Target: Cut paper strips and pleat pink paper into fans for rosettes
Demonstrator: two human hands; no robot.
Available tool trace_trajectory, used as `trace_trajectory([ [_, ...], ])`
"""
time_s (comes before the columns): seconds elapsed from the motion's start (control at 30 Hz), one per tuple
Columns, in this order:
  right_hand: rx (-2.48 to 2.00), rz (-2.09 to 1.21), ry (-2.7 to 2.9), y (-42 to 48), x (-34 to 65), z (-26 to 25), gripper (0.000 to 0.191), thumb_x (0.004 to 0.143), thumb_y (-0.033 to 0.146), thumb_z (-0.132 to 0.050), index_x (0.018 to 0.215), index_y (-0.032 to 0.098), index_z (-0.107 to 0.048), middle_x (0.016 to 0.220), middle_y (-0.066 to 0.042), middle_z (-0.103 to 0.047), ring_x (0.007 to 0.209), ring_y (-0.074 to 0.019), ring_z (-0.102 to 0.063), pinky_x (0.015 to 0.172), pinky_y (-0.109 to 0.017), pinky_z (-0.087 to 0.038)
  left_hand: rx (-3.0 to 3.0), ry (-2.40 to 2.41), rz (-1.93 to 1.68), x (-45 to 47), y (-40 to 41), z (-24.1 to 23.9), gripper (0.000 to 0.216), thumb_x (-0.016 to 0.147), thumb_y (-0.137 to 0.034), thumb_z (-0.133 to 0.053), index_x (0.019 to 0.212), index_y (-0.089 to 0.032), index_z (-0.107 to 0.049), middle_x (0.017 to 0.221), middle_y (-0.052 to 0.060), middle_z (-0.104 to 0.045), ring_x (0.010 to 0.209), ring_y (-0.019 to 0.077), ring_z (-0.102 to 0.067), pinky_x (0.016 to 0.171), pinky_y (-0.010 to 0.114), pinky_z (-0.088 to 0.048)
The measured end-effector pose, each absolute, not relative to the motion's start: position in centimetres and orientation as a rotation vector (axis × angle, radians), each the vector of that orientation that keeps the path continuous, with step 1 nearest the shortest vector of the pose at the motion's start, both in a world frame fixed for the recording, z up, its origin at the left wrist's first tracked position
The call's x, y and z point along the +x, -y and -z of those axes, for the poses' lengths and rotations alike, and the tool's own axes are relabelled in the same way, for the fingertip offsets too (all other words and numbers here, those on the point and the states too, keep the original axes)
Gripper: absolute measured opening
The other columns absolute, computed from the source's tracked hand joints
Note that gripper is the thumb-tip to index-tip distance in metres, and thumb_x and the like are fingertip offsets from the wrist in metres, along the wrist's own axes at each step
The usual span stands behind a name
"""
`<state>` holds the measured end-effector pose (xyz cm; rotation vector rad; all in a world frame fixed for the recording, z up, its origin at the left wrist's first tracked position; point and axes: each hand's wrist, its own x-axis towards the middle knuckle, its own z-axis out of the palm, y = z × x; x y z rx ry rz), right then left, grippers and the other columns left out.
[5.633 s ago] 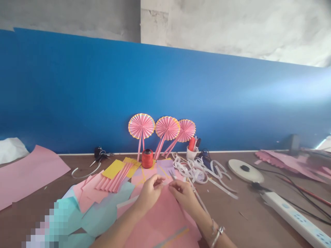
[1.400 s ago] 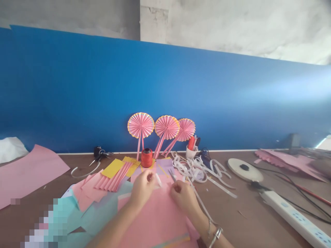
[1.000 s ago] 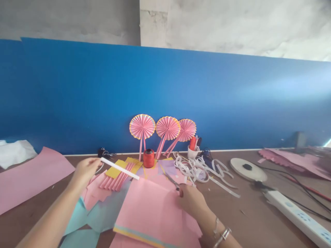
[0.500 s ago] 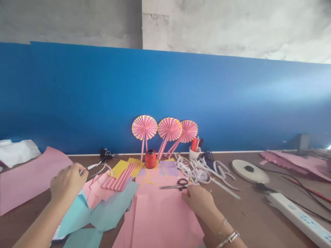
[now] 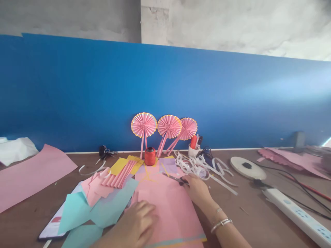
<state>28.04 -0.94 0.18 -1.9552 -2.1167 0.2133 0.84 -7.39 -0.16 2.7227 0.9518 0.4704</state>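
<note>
My right hand (image 5: 198, 190) has its fingers closed around the handles of a pair of scissors (image 5: 172, 177), whose blades point left over the pink paper. My left hand (image 5: 141, 222), blurred, lies low over the left part of the pink paper sheets (image 5: 170, 210); its fingers look bent, and whether they grip the paper is unclear. Blue and yellow edges show along the bottom of the sheets. Left of that hand are light blue paper pieces (image 5: 77, 210) and a pleated pink paper strip (image 5: 121, 175). Behind the sheets stands a spool of red thread (image 5: 150, 156).
Three round pleated paper fans (image 5: 169, 126) lean on the blue partition (image 5: 103, 86). White curled strips (image 5: 192, 167) lie by a pen cup (image 5: 193, 150). A power strip (image 5: 297, 213) and a round white lid-like disc (image 5: 247, 167) are at right; a phone (image 5: 50, 227) is at left.
My left hand has let go of the white strip at left and come down right onto the pink paper. My right hand has taken hold of the scissors, and their blades have tilted.
</note>
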Motion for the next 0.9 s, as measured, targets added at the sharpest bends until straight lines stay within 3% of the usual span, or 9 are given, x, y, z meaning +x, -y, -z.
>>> trace_trajectory([
  [0.3,-2.184,-0.161,1.974,0.9,28.6,-0.4,0.026,0.081,0.010,-0.047,0.094,0.019,-0.067,0.102,-0.009,-0.066,0.095,-0.0234,-0.060,0.071,-0.028,-0.039,2.809,-0.826,-0.571,-0.3,6.9,3.3,0.027,0.083,-0.023,-0.051,0.108,-0.028,-0.061,0.116,0.006,-0.063,0.100,0.0232,-0.056,0.087,0.036,-0.046],
  [0.47,-2.177,-0.059,1.949,0.8,28.2,-0.9,0.026,0.082,0.009,-0.043,0.088,0.016,-0.068,0.101,-0.012,-0.065,0.095,-0.0232,-0.059,0.070,-0.028,-0.037,2.886,-0.756,-0.526,-1.2,6.3,4.6,0.040,0.078,-0.036,-0.062,0.117,-0.028,-0.056,0.124,0.006,-0.059,0.115,0.0288,-0.050,0.097,0.042,-0.042],
  [0.7,-2.076,-0.140,2.103,-2.7,25.1,-2.3,0.026,0.087,0.014,-0.045,0.078,0.015,-0.069,0.087,-0.011,-0.069,0.086,-0.0207,-0.062,0.068,-0.026,-0.038,2.977,-0.708,-0.582,-1.6,5.5,6.5,0.035,0.086,-0.042,-0.053,0.117,-0.025,-0.052,0.125,0.007,-0.058,0.117,0.0253,-0.049,0.102,0.039,-0.038],
  [0.8,-2.112,-0.248,2.118,-5.1,24.7,-1.9,0.022,0.088,0.016,-0.049,0.081,0.014,-0.069,0.090,-0.011,-0.069,0.088,-0.0200,-0.064,0.071,-0.027,-0.042,3.002,-0.699,-0.555,-1.6,5.3,7.0,0.036,0.085,-0.047,-0.055,0.112,-0.023,-0.054,0.125,0.006,-0.058,0.116,0.0247,-0.049,0.102,0.037,-0.038],
  [0.9,-2.182,-0.347,2.106,-6.9,24.8,-1.2,0.020,0.091,0.026,-0.054,0.103,0.014,-0.064,0.106,-0.010,-0.064,0.094,-0.0201,-0.062,0.080,-0.034,-0.049,3.035,-0.724,-0.534,-1.5,5.0,7.4,0.036,0.081,-0.047,-0.062,0.108,-0.023,-0.055,0.122,0.005,-0.059,0.114,0.0240,-0.050,0.099,0.035,-0.039],
])
